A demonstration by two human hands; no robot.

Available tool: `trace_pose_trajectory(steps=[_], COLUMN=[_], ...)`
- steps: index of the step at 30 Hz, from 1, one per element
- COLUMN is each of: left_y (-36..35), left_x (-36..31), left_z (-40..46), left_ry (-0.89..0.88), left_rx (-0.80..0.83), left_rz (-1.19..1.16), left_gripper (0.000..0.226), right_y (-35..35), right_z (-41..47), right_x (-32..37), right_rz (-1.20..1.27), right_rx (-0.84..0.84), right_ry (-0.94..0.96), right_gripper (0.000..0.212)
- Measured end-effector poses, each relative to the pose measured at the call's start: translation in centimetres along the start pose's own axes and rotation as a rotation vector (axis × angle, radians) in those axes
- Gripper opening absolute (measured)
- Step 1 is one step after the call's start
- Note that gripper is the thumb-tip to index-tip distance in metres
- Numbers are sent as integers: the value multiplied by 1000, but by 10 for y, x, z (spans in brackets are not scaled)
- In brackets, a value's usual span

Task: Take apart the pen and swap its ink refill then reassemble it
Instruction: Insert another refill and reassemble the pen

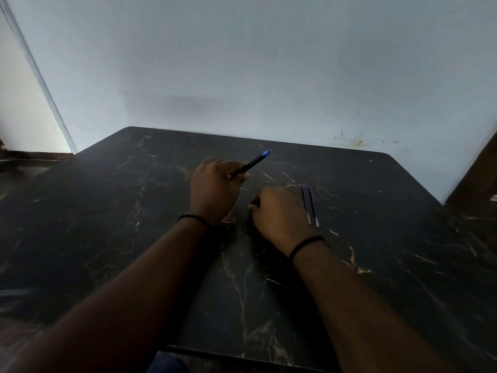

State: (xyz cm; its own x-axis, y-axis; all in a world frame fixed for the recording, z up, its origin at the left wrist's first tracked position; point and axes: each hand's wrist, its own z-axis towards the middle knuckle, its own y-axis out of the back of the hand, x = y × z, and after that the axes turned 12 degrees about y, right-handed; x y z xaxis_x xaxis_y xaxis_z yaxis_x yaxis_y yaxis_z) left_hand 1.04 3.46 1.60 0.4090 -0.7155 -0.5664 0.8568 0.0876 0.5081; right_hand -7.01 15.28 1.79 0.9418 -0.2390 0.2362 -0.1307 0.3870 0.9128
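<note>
A black pen (251, 164) with a blue end sticks out up and to the right from my left hand (215, 188), which grips its lower part above the dark marble table (376, 265). My right hand (277, 214) rests on the table just right of the left one, fingers curled; a small dark piece shows at its fingertips, but I cannot tell what it is. Two thin blue ink refills (309, 205) lie side by side on the table, just right of my right hand, metal tips pointing toward me.
A pale wall stands right behind the table's far edge. A dark wooden piece (476, 179) stands at the right, and a light door frame (35, 76) at the left. The table's near edge runs just above my lap.
</note>
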Motion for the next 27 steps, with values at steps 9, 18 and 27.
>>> trace_pose_trajectory(steps=[9,18,27], left_y=[2,4,6], left_x=[0,-5,-10], left_z=[1,-1,-2], left_ry=[-46,-81,-133], left_rx=[30,54,36], left_rz=[46,57,82], left_gripper=[15,14,13], right_y=[17,16,15], right_z=[-1,1,1], right_x=[-3,-7,-5], right_rz=[829,904,927], right_rx=[-915,-968,-897], right_ry=[-87,-144,-172], right_gripper=[13,9,14])
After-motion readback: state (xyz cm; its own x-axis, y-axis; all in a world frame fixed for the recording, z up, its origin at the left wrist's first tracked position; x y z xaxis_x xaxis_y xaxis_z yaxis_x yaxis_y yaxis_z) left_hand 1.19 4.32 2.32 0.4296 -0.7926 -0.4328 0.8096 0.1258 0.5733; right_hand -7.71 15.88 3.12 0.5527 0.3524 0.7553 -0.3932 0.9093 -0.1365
